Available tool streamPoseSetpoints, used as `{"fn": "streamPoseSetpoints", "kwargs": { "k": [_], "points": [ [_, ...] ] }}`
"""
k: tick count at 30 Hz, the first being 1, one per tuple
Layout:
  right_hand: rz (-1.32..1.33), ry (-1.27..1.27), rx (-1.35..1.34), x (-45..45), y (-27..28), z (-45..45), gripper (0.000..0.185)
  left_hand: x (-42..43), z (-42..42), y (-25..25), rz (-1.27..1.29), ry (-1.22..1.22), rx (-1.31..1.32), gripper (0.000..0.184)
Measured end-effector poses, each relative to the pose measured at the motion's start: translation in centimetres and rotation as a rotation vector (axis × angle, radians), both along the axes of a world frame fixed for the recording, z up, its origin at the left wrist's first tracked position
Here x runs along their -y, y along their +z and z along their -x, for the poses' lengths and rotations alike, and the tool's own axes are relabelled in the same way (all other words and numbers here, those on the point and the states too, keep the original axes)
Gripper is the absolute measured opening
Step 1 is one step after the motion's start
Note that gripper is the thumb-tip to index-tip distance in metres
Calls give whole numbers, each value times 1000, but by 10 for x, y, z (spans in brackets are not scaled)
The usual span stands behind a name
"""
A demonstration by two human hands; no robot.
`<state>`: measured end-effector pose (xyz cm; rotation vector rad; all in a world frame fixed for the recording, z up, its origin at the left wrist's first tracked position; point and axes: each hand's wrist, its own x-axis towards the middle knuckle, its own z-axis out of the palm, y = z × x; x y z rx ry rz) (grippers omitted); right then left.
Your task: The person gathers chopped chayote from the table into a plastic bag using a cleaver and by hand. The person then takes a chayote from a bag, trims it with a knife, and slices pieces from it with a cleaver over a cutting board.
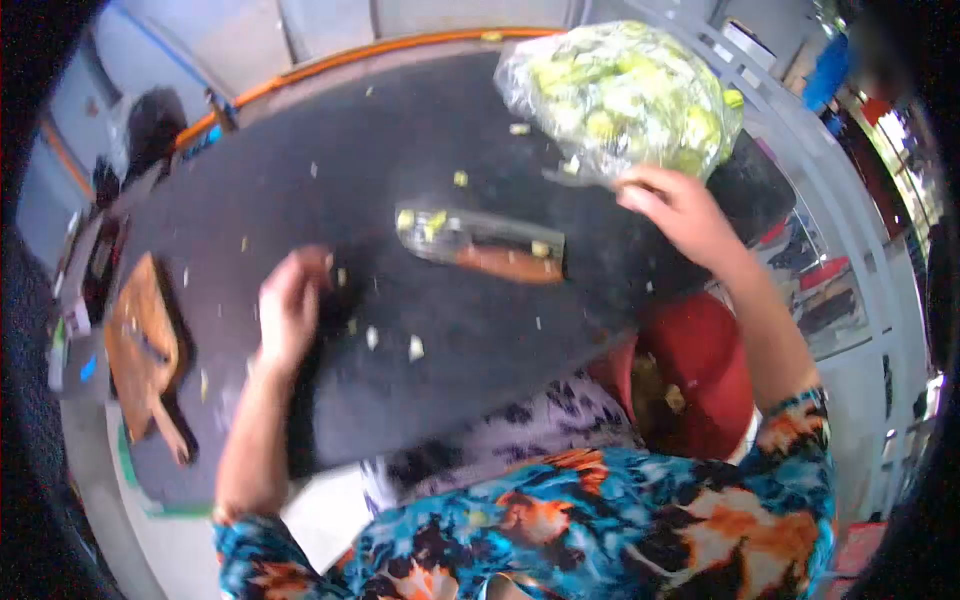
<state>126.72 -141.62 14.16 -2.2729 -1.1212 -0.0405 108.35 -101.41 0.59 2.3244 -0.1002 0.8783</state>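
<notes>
My right hand (678, 208) pinches the gathered edge of a clear plastic bag (630, 95) full of pale green chopped vegetable, lying at the far right of the dark table. My left hand (292, 305) hovers over the left part of the table, slightly blurred. Its fingers are curled together, and whatever they may hold is hidden. A small yellow-green scrap (341, 276) lies by its fingertips. Between the hands rests a broad-bladed knife (508, 264) with a brown handle, green bits stuck on it.
A wooden cutting board (140, 340) with a handle lies at the table's left edge, a small dark tool on it. Pale scraps (416, 348) dot the dark tabletop (330, 210). Below the near right edge stands a red bucket (710, 370) with scraps inside.
</notes>
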Motion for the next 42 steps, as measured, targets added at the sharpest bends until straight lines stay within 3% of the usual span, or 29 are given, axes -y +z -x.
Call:
{"fn": "streamPoseSetpoints", "kwargs": {
  "k": [2,4,5,8,10,13,17,19,20,23,24,27,28,31,33,36,40,42],
  "points": [
    [35,-45,-33,-46,-25,-67,25,9,9,11,171,-31,-101,21],
    [280,-133,2,-70,-55,-106,24,14,15,6,317,24,-174,17],
    [349,-129,144,-67,-76,-124,25,16,13,5,395,58,-253,15],
    [506,-433,255,-34,-99,-148,29,15,9,0,389,52,-198,15],
    [524,-518,508,-4,-82,-142,27,19,12,4,368,74,-193,16],
    [201,-517,702,35,-46,-142,30,28,8,8,126,54,-99,16],
    [450,-737,516,44,-3,-124,43,36,5,14,-99,9,-126,18],
    [504,-780,501,55,1,-127,50,36,5,14,-82,18,-154,17],
    [622,-774,561,59,-2,-130,66,38,4,16,-68,17,-142,16],
    [813,-825,505,47,-16,-120,81,29,9,15,-4,53,-156,14],
    [870,-789,550,45,-27,-120,97,24,8,14,21,70,-168,13],
    [882,-687,814,44,-57,-122,101,20,7,18,98,65,-152,11],
    [993,-686,655,23,-36,-97,91,17,10,16,144,72,-180,10],
    [1088,-510,747,20,-58,-93,104,13,11,12,262,69,-210,9],
    [1070,-449,587,23,-55,-84,105,14,12,12,297,41,-187,8],
    [1020,-349,434,31,-50,-70,107,14,11,17,183,31,-169,9],
    [829,-551,267,40,-22,-76,106,17,10,12,221,15,-173,9],
    [778,-649,415,31,4,-77,89,21,11,16,189,11,-172,9]
  ]
}}
